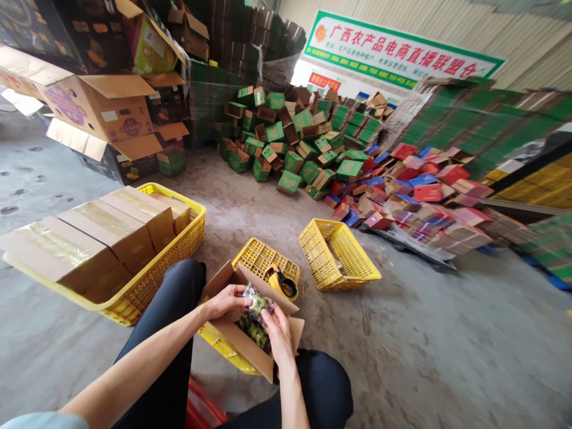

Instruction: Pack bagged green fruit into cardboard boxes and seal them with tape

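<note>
Over an open carton: clear packet, hand-held

Clear packet, green contents, raised above the open carton. Left hand: fingers closed on its left end. Right hand: thumb and fingers on its right end. Inside carton: dark green items. Beneath: yellow crate; tape dispenser near its far right corner. Floor, right: second crate. Floor, left: long crate, taped cartons along its length.

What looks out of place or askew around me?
Ahead, the green boxes and red and blue boxes lie in jumbled heaps, tipped at many angles, unlike the lined-up cartons in the yellow crate on your left. Nothing looks spilled around the open carton.
</note>
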Demonstrator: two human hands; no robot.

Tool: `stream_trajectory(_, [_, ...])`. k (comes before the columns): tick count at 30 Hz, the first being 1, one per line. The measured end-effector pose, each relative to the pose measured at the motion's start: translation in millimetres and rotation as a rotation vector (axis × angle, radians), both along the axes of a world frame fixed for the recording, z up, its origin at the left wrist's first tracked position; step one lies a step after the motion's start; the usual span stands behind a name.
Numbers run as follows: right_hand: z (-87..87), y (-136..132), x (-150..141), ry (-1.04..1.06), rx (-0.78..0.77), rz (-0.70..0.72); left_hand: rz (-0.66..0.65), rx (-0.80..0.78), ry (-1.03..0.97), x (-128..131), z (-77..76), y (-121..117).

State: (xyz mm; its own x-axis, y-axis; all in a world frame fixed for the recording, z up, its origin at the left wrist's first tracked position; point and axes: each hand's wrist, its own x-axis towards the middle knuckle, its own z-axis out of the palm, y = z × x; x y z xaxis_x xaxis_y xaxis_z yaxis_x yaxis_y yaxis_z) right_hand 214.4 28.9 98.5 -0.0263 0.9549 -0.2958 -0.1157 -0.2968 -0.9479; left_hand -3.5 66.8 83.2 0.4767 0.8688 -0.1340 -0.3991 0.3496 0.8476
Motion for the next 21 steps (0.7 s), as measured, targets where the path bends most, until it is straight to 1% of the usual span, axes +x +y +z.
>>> stream_trajectory(5, [7.2, 2, 0, -0.038, 0.06, -0.011, 0.001, 0.01, -0.015, 0, 0.4, -2])
stream_trajectory(7, [8.2, 3, 0, -0.028, 0.077, -0.024, -0.037, -0.024, -0.026, 0, -0.9, -3])
stream_trajectory(10, [6.6, 4, 1, -0.061, 0.115, -0.018, -0.084, -0.116, -0.011, -1, -5.2, -3])
stream_trajectory(13, [4.6, 4, 0, -0.122, 0.157, 0.035, -0.047, -0.16, -0.028, -1, -10.3, -2])
stream_trajectory(17, [5.6, 3, -1, -0.139, 0.198, 0.121, 0.009, -0.141, 0.003, -1, -11.8, 0])
stream_trajectory(19, [6.4, 3, -1, -0.146, 0.218, 0.122, 0.035, -0.121, 0.027, -1, -10.3, 0])
stream_trajectory(21, [5.7, 3, -1, -0.151, 0.216, 0.088, 0.072, -0.087, 0.04, -1, -9.0, 1])
